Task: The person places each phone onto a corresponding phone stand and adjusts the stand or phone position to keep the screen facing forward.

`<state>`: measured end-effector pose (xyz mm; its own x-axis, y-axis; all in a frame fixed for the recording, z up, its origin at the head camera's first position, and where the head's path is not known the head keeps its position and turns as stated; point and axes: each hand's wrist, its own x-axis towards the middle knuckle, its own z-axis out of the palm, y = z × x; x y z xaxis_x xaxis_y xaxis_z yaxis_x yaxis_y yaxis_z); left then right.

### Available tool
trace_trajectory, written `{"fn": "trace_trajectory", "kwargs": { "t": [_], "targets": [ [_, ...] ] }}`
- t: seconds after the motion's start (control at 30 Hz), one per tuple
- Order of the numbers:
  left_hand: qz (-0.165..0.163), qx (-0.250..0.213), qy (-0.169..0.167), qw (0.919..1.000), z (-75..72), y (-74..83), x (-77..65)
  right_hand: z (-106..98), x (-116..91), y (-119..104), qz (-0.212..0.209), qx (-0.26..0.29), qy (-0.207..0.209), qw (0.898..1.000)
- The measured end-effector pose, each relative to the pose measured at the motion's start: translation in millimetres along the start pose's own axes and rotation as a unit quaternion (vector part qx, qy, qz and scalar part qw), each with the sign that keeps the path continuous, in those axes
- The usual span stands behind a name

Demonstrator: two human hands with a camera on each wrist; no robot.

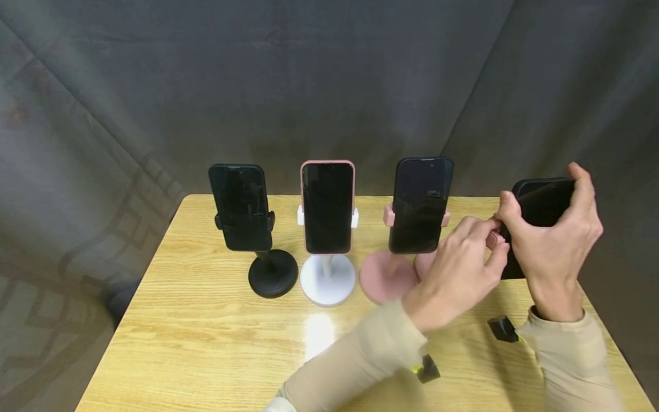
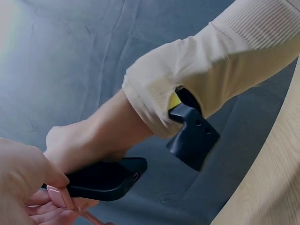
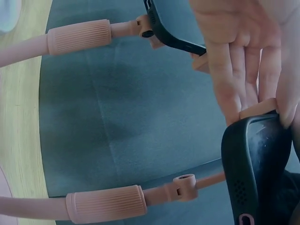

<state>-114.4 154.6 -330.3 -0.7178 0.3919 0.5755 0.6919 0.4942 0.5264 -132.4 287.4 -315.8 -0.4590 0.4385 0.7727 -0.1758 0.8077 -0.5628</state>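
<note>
At the right of the head view, my right hand grips a black phone by its sides, thumb on the left edge and a finger on the right. My left hand pinches the pink clamp at the phone's left edge. In the left wrist view the pink clamp sits against the phone. The right wrist view shows the pink phone stand's ribbed neck leading to behind the phone. My left forearm hides part of the pink base.
Three other phones stand clamped in a row: one on a black stand, one on a white stand and one on a pink stand. The wooden table backs onto a grey curtain.
</note>
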Motion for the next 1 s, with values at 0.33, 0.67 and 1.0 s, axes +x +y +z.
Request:
{"fn": "trace_trajectory", "kwargs": {
  "t": [0.33, 0.67, 1.0],
  "targets": [
    [0.017, 0.0, 0.027, 0.9995, 6.4, -2.9, -2.5, -0.1, -0.2, -0.8, 0.043, -0.024, -0.009, 0.999],
    [0.035, 0.019, 0.05, 0.998, 8.2, -3.7, -4.0, -1.0, 1.8, -6.0, 0.054, -0.03, -0.035, 0.997],
    [0.042, 0.024, 0.056, 0.9973, 8.6, -4.6, -3.4, -0.2, 8.6, -8.8, 0.07, -0.043, -0.057, 0.995]
  ]
}}
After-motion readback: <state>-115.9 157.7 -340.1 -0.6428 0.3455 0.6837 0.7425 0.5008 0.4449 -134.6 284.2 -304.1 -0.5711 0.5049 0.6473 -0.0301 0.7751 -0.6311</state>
